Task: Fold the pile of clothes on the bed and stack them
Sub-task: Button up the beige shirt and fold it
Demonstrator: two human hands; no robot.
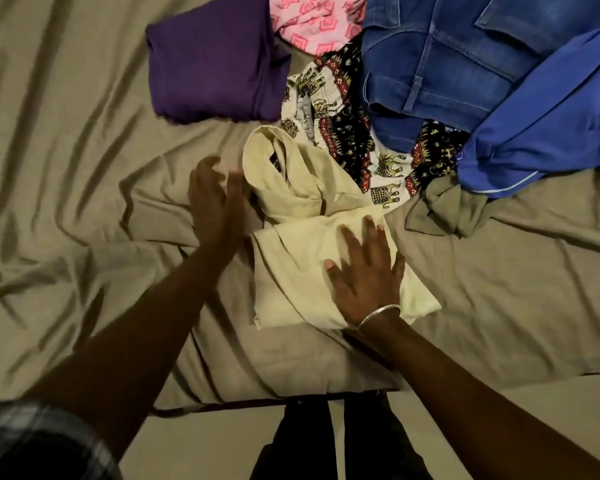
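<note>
Now, right hand: the right hand (364,271) lies flat, fingers spread, pressing the folded lower part of the cream garment (305,237); a silver bangle (378,315) circles the wrist.
Left hand: the left hand (215,199), blurred, fingers loosely parted and holding nothing, sits just beside the garment's left edge.
Cream garment: on the bed (66,168), near its front edge, partly folded.
Folded: a purple garment (215,60), apart to the upper left.
Pile: elephant-print cloth (361,147), pink patterned cloth (316,22), denim jeans (447,64), blue garment (551,116).
</note>
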